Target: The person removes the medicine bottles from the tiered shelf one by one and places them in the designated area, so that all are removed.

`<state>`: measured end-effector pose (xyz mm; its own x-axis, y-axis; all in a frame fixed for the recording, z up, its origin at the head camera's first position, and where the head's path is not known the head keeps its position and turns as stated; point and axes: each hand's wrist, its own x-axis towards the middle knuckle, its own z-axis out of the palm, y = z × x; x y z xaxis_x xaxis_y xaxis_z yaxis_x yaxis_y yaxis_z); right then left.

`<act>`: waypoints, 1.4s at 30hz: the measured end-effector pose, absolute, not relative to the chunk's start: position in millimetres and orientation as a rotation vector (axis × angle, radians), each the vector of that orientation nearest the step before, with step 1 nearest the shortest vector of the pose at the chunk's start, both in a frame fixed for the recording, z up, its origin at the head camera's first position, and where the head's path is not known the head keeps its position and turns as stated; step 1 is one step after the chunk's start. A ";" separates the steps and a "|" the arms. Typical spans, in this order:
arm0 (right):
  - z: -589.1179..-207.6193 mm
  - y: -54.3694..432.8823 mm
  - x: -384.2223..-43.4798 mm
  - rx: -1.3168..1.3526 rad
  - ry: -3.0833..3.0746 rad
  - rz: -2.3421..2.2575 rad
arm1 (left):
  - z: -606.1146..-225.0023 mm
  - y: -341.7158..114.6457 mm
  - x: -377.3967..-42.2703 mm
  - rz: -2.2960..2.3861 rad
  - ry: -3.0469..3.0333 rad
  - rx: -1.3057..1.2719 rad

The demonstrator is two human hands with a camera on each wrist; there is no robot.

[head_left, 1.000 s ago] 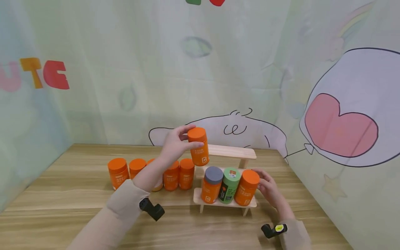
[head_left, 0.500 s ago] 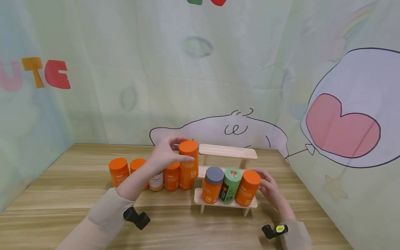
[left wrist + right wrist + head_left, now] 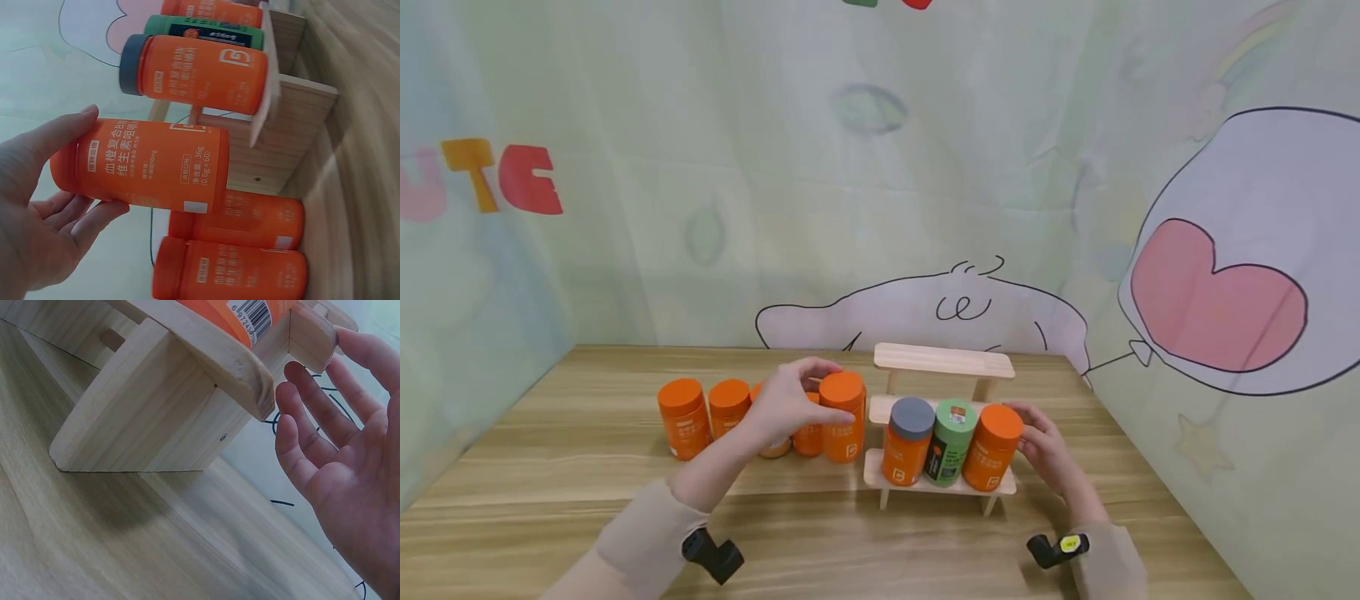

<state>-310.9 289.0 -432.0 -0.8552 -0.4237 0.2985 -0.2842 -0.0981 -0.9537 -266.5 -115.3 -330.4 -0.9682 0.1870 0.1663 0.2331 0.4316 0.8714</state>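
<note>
My left hand [image 3: 784, 407] grips an orange supplement bottle [image 3: 841, 429] by its upper part, between thumb and fingers. In the left wrist view the held orange bottle [image 3: 153, 164] hangs just off the table, in front of other orange bottles [image 3: 244, 275]. On the wooden step shelf [image 3: 943, 360], the lowest tier bears a grey-capped orange bottle [image 3: 906, 454], a green bottle [image 3: 952, 442] and an orange-capped bottle [image 3: 994, 450]. At the shelf's right end is my right hand [image 3: 1047, 450]. Its loosely bent fingers [image 3: 312, 412] reach the wood's edge in the right wrist view and hold nothing.
A row of orange bottles [image 3: 683, 421] stands on the wooden table [image 3: 550, 467] left of the shelf. Behind the table hangs a printed curtain [image 3: 737, 208]. The shelf's middle tier [image 3: 887, 408] shows behind the bottles.
My left hand has brought the orange bottle down and leftward, from beside the top tier to in front of the row's right end. The right hand stays in place.
</note>
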 end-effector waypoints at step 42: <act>-432.2 289.1 -309.9 -0.789 2.020 -2.119 | -369.8 -103.0 -262.7 -1.399 -2.773 -0.375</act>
